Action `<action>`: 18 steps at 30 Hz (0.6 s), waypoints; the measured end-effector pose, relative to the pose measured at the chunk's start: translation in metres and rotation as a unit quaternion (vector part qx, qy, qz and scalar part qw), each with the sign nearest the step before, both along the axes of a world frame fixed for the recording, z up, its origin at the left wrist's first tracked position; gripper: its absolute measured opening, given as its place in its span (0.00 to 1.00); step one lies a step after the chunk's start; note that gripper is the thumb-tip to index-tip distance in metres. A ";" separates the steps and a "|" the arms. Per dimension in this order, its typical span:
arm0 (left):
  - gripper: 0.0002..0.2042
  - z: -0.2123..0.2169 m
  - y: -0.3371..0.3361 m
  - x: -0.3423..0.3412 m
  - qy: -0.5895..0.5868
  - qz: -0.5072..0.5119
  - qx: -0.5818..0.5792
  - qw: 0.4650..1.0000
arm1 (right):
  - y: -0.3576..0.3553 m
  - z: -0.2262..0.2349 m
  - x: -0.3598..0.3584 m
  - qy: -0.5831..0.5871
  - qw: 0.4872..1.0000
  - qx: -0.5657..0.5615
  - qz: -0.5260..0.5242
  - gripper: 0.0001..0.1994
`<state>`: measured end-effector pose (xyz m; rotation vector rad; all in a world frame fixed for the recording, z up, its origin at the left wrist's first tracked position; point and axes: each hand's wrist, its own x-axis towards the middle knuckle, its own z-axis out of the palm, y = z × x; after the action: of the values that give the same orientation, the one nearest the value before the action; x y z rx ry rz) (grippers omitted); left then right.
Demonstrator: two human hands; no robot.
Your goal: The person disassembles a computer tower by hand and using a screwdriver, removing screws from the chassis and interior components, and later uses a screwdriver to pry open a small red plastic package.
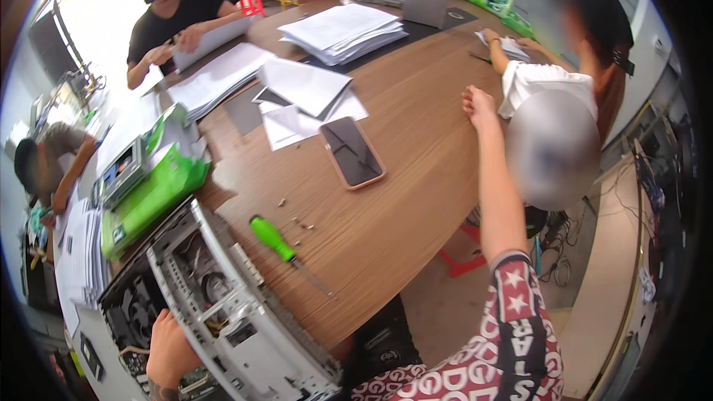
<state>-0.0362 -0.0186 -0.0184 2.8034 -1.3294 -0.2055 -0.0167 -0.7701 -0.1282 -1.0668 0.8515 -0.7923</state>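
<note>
An opened computer case (260, 341) with a bare metal frame lies tilted at the lower left, by the table edge. My left hand (172, 349) is inside it, fingers curled against the metal frame with their tips hidden. Far to the right, my right arm stretches out past the table's edge. My right hand (481, 106) is closed, and anything within its fingers is hidden. Between the case and a phone (353, 153) lie a green-handled screwdriver (272, 238) and several small screws (298, 223) on the wooden table (416, 171).
Loose sheets (304, 93) and paper stacks (342, 30) cover the far side. A green package (152, 197) and a metal drive (125, 171) sit beyond the case. Other people work around the table; one in white (546, 89) is close to my right arm. Cables (561, 249) hang below.
</note>
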 end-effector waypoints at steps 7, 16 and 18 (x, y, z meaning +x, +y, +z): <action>0.19 0.009 0.001 0.003 0.041 0.019 0.000 0.999 | -0.022 0.011 0.026 -0.344 0.834 0.209 -0.378 0.06; 0.20 -0.009 0.016 0.011 0.054 0.032 -0.010 0.998 | -0.003 -0.008 -0.088 -0.550 0.790 0.123 -0.242 0.08; 0.19 0.000 0.004 0.008 0.052 0.031 0.017 0.998 | 0.030 0.007 -0.119 -0.567 0.788 0.087 -0.225 0.08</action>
<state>-0.0284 -0.0143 -0.0188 2.8134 -1.2273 -0.3700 -0.1354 -0.7403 -0.1210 -0.0632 0.0899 -1.4904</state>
